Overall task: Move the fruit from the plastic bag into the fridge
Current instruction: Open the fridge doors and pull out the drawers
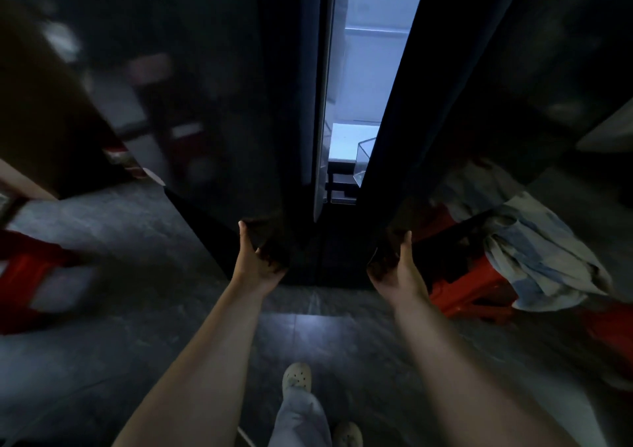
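A tall dark fridge fills the view, its two doors parted by a narrow gap that shows the lit white interior [370, 69] with shelves and a clear door bin [364, 158]. My left hand [255, 261] grips the bottom corner of the left fridge door [222, 103]. My right hand [399, 268] grips the bottom corner of the right fridge door [479, 86]. No fruit and no plastic bag can be seen.
A red plastic stool [469, 292] with a pale blue-and-white cloth [534, 258] draped over it stands to the right, close to the right door. Another red stool [30, 268] sits at the left. My feet in pale clogs [297, 376] stand on the dark tiled floor.
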Demonstrator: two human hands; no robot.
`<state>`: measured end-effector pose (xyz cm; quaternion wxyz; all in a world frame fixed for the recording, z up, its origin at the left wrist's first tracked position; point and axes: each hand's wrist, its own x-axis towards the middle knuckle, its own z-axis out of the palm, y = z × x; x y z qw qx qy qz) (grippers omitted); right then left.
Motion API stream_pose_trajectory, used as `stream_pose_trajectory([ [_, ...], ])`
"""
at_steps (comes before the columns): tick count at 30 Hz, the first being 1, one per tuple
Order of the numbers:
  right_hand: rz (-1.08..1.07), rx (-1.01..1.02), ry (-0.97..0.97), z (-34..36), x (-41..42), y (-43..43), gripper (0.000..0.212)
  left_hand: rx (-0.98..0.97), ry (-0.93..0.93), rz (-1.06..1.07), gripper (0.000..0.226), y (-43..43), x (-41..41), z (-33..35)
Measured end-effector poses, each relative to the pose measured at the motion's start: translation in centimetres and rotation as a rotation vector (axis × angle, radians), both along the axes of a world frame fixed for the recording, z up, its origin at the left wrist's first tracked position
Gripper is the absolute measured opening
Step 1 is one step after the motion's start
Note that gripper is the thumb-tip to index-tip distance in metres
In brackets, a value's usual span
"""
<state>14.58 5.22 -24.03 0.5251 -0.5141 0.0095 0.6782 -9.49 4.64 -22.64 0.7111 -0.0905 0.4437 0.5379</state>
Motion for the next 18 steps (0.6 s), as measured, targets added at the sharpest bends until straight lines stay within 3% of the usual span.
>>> stream_pose_trajectory([
  [4, 0.053, 0.020, -0.040, 0.4, 0.6, -0.9, 0.072, 0.050, 0.059, 0.009, 0.065, -1.6, 0.1, 0.7],
  [7, 0.188, -0.038, -0.226, 1.0, 1.0, -2.0, 0.045, 0.025, 0.216, 0.070, 0.056, -3.0, 0.5, 1.4],
  [9, 0.399, -0.018, -0.569, 2.0, 1.0, -3.2, 0.035, 0.000, 0.682, 0.105, 0.035, -5.0, 1.6, 2.2],
  [11, 0.648, 0.187, -1.001, 3.6, 1.0, -4.7, 0.031, 0.146, 1.308, 0.097, 0.013, -7.8, 2.8, 3.5],
  [14, 0.872, 0.736, -1.526, 7.1, 0.7, -6.5, 0.023, 0.911, 2.157, -0.346, 0.027, -10.1, 4.3, 5.4],
  [16, 0.897, 1.092, -1.866, 9.5, 0.2, -6.3, 0.025, 1.242, 2.489, -0.656, 0.040, -8.9, 4.7, 5.7],
  [18, 0.930, 1.296, -2.115, 10.9, -0.2, -5.1, 0.031, 1.152, 2.666, -0.859, 0.049, -7.3, 5.3, 7.1],
])
